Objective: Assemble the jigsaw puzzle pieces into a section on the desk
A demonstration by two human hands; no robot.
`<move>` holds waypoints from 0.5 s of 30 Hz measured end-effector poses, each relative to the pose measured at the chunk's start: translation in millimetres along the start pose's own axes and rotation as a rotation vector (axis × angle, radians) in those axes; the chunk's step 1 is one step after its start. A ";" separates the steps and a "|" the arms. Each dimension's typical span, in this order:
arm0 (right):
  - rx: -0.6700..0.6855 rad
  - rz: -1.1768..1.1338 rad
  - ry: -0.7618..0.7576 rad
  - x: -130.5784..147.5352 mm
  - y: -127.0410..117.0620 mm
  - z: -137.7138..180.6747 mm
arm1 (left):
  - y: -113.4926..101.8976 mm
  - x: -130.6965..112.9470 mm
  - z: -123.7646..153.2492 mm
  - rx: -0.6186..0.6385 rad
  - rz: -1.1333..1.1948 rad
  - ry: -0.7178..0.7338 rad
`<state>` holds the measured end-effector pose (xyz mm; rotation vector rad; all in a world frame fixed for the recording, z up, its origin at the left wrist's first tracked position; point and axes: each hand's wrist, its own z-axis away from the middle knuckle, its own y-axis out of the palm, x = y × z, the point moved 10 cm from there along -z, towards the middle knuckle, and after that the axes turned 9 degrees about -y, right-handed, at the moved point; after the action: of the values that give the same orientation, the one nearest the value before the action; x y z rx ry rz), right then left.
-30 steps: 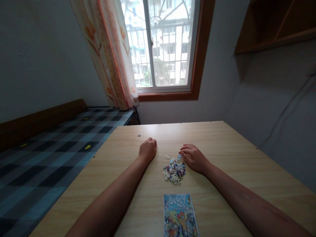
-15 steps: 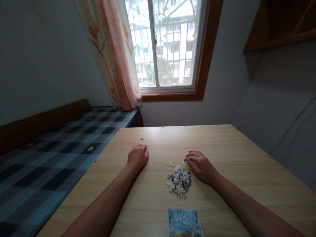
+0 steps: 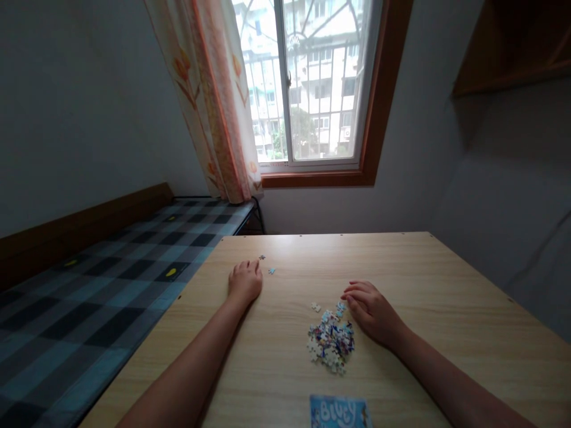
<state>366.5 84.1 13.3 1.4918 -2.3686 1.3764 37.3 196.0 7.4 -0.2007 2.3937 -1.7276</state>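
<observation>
My left hand (image 3: pixel 245 282) rests palm down on the tabletop, fingers loosely spread and holding nothing. Just beyond its fingertips lies a small dark puzzle piece (image 3: pixel 262 257). A light blue puzzle piece (image 3: pixel 272 271) sits alone to the right of that hand. A pile of jigsaw pieces (image 3: pixel 331 343) is heaped in the middle, some showing pale backs and others coloured faces. My right hand (image 3: pixel 366 306) lies beside the pile's upper right, fingers extended, its tips close to some blue pieces (image 3: pixel 341 307). Whether they touch cannot be made out. A pale loose piece (image 3: pixel 316 307) lies above the pile.
A blue box or card marked "Bluey" (image 3: pixel 341 411) lies at the near edge of view on the wooden table (image 3: pixel 276 368). Left of the table stands a bed with a checked cover (image 3: pixel 111 327). A curtain (image 3: pixel 218 107) and window (image 3: pixel 321 89) are behind.
My left hand has let go of the light blue piece and shifted left, leaving it on the table. My right hand stays beside the pile. The view has moved slightly.
</observation>
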 end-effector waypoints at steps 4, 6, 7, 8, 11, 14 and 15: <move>-0.003 -0.002 -0.019 4.5 -1.0 -1.2 | 1.2 -1.9 -13.0 -0.015 -0.004 -0.048; -0.010 0.002 -0.016 4.1 -1.6 -0.7 | 1.0 -2.5 -17.8 -0.018 0.032 -0.065; -0.011 0.006 -0.013 3.4 -1.7 -0.2 | 0.7 -3.8 -19.0 -0.019 0.058 -0.058; -0.011 0.009 -0.010 2.6 -1.5 0.2 | 0.3 -5.6 -19.4 -0.018 0.085 -0.041; -0.009 0.012 -0.006 1.0 -1.0 0.6 | 0.1 -7.6 -18.8 -0.004 0.129 0.000; -0.010 0.004 -0.005 1.0 -1.0 0.0 | 0.9 -4.6 -20.2 0.001 0.125 0.004; -0.012 0.003 -0.004 1.0 -1.1 -0.2 | 1.5 -3.9 -21.2 0.001 0.122 0.008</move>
<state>366.7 83.3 14.5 1.4900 -2.3788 1.3589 36.4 216.9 12.7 -0.0462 2.3570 -1.6786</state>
